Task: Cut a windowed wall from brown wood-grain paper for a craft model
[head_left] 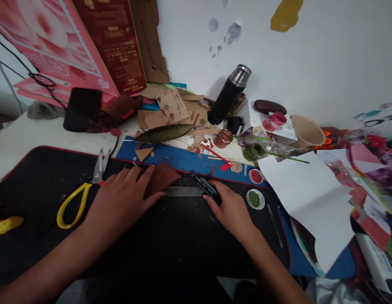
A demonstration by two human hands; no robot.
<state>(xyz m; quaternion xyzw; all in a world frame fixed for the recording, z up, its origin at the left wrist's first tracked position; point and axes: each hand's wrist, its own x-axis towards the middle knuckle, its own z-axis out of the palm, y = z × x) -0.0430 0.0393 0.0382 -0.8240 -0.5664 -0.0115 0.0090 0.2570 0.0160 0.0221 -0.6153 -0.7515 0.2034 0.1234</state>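
My left hand (128, 190) rests on the black mat and grips a flat reddish-brown card piece (163, 176) between its thumb and fingers. A clear strip like a ruler (185, 191) lies flat just below the card, its left end close to my left thumb. In my right hand (229, 207) is a dark green utility knife (206, 185), pointing up and to the left, near the strip's right end. Its blade tip is too small to make out. Yellow-handled scissors (83, 194) lie half open left of my left hand.
A blue mat (183, 158) with cardboard scraps runs behind the black mat (170, 236). Open paint jars (223, 138) with brushes, a black thermos (229, 95) and a phone (82, 109) stand or lie farther back. Green paint in a lid (255, 199) and white paper (309, 202) are at right.
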